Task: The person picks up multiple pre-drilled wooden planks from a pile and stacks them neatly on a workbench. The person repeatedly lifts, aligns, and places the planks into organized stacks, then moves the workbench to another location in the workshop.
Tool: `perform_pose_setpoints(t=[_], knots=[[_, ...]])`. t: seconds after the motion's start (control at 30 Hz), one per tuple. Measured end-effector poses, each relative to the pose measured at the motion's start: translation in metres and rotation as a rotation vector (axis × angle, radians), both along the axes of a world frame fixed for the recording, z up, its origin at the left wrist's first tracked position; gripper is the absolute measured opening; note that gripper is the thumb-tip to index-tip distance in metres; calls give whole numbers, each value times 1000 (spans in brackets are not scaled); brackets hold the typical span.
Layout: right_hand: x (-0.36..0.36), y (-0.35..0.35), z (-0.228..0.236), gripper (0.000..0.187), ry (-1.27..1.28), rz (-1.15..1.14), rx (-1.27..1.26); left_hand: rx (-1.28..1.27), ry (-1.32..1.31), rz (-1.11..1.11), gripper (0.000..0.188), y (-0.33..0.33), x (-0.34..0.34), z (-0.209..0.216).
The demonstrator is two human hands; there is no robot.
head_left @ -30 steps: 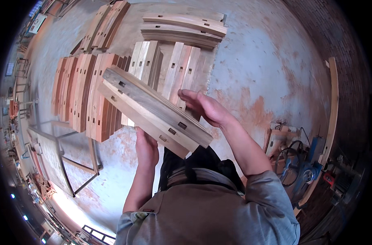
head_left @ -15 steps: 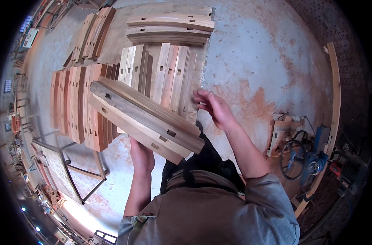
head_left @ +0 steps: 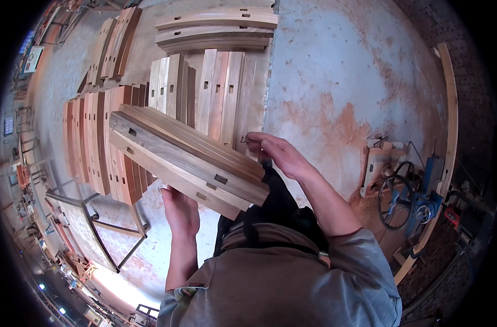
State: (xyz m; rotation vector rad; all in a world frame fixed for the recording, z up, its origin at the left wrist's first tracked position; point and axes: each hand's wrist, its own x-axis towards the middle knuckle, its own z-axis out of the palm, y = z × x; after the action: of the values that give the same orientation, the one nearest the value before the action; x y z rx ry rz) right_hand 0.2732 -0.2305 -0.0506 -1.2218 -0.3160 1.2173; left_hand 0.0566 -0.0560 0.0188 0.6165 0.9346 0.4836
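Note:
A diagonal stack of pale wooden beams with cut mortise slots lies in front of me; its top beam (head_left: 177,152) is greyish brown, with a lighter beam (head_left: 172,182) along its near side. My left hand (head_left: 181,211) is against the underside of that lighter beam, thumb showing and the other fingers hidden behind the wood. Beyond the stack's right end, my right hand (head_left: 278,154) has its fingers loosely bent and apart, holding nothing. Its fingertips are near the stack's far edge; whether they touch it I cannot tell.
Upright rows of slotted beams (head_left: 220,90) stand beyond the stack, reddish ones (head_left: 98,141) to the left, and horizontal beams (head_left: 216,30) at the back. A metal-framed stand (head_left: 85,218) is at lower left. A handwheel machine (head_left: 397,201) and long timber (head_left: 450,109) lie right.
My right hand has moved left and slightly nearer to me, toward the stack. The view has shifted a little; my left hand stays by the near beam.

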Motion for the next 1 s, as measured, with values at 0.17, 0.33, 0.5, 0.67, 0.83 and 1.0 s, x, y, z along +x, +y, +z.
perform_pose_setpoints(t=[0.17, 0.33, 0.5, 0.67, 0.83, 1.0], knots=[[3, 30, 37, 52, -269, 108, 133, 60, -13, -67, 64, -7, -8, 2], [-4, 60, 57, 59, -319, 243, 151, 122, -71, -151, 71, -4, -15, 0], [-10, 85, 69, 61, -325, 332, 134, 121, -11, -177, 69, -4, -14, 10], [-17, 108, 71, 60, -239, 380, 76, 135, -16, -165, 68, 0, -19, 3], [-22, 125, 74, 55, -329, 427, 63, 138, -59, -144, 66, 4, -19, 5], [-24, 139, 76, 54, -290, 440, 36, 113, -131, -63, 56, 9, -16, 11]])
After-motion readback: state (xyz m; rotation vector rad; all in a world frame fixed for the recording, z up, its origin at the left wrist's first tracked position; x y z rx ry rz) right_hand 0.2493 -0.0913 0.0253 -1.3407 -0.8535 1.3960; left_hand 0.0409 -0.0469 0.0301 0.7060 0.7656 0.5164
